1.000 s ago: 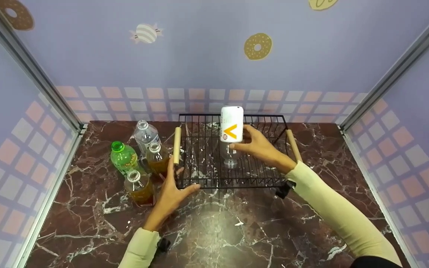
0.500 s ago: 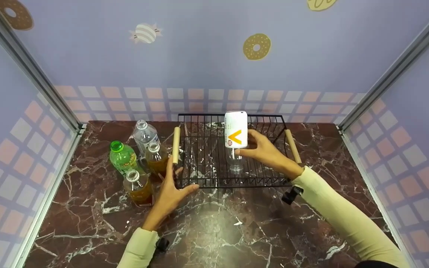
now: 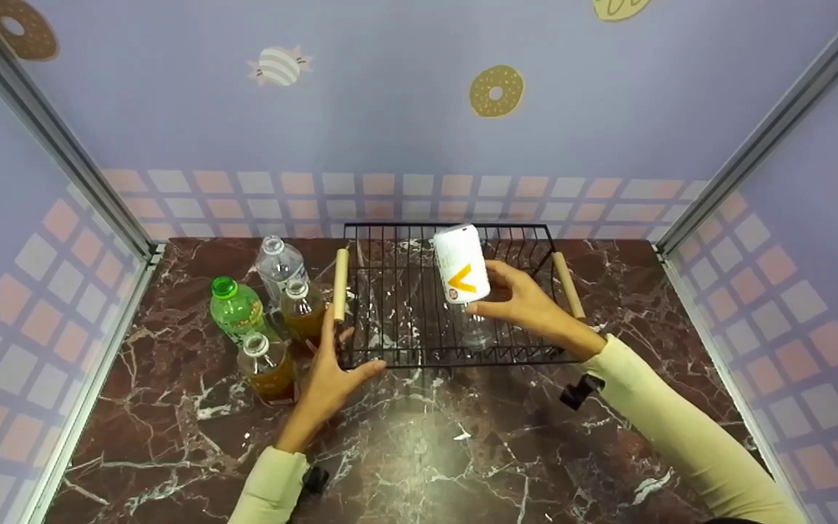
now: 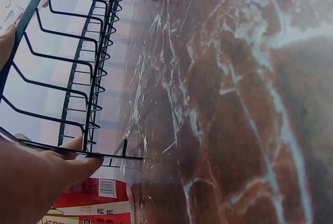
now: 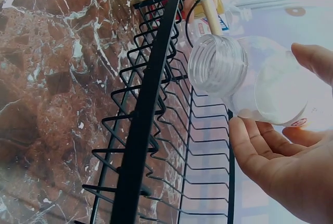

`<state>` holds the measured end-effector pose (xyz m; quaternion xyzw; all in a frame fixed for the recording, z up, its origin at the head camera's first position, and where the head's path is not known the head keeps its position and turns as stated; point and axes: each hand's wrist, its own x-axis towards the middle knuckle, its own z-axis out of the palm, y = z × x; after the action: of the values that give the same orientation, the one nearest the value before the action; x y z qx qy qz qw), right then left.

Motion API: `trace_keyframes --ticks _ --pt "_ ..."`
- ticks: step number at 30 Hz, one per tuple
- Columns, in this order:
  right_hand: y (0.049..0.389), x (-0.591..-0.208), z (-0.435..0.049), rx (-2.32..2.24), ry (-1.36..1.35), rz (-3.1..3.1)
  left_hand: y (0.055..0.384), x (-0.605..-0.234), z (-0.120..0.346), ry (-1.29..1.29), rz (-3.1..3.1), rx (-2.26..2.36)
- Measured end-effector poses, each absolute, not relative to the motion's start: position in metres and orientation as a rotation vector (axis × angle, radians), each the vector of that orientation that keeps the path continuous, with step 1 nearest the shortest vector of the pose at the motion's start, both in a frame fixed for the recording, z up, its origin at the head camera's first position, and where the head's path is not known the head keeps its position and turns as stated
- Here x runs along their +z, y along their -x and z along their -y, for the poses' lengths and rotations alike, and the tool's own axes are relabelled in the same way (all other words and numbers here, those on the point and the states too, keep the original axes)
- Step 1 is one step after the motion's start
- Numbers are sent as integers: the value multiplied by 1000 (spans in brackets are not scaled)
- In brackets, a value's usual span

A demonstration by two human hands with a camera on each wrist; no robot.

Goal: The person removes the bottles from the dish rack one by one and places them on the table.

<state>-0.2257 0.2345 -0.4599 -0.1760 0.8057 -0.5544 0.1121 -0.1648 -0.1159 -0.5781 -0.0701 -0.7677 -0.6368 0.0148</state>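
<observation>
My right hand [image 3: 528,306] grips a clear plastic bottle with a white label [image 3: 463,266] marked with an orange V shape. The bottle is tilted neck down over a black wire dish rack [image 3: 419,366]. In the right wrist view its threaded bottle mouth [image 5: 216,65] has no cap. My left hand [image 3: 332,386] holds the rack's near left corner, thumb at the front rim and fingers at the side. The left wrist view shows the fingertips [image 4: 78,164] against the rack's wire end; part of that hand is out of view.
Left of the rack stand a green bottle [image 3: 237,309], a clear bottle [image 3: 282,269] and two bottles of amber liquid, one in front [image 3: 270,371]. The rack has a left wooden handle [image 3: 341,284] and a right one [image 3: 569,284]. Walls enclose the marbled tabletop [image 3: 419,466].
My right hand has moved the bottle toward me and slightly right, and the bottle has tilted, its neck swinging to the right. The left hand stays at the rack's corner.
</observation>
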Motion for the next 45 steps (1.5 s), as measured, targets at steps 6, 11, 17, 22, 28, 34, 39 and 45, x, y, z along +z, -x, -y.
trace_keyframes --ticks 6,11,17,22,28,34,39,45 --pt "222 -462 -239 -1609 574 -2417 166 -578 116 211 2382 -2000" --pt "218 -464 -241 -1618 599 -2414 166 -578 116 221 2389 -1985" --pt "215 -462 -242 -1665 605 -2350 165 -577 116 216 2382 -2003" --pt "213 -462 -242 -1686 591 -2321 164 -576 115 207 2382 -2011" --pt "211 -460 -243 -1693 579 -2305 165 -576 116 207 2387 -2001" --pt "210 -459 -244 -1697 574 -2308 164 -575 115 204 2403 -1958" --pt "209 -460 -245 -1688 589 -2311 163 -574 116 204 2407 -1935" --pt "207 -462 -247 -1665 601 -2335 162 -573 116 208 2421 -1924"
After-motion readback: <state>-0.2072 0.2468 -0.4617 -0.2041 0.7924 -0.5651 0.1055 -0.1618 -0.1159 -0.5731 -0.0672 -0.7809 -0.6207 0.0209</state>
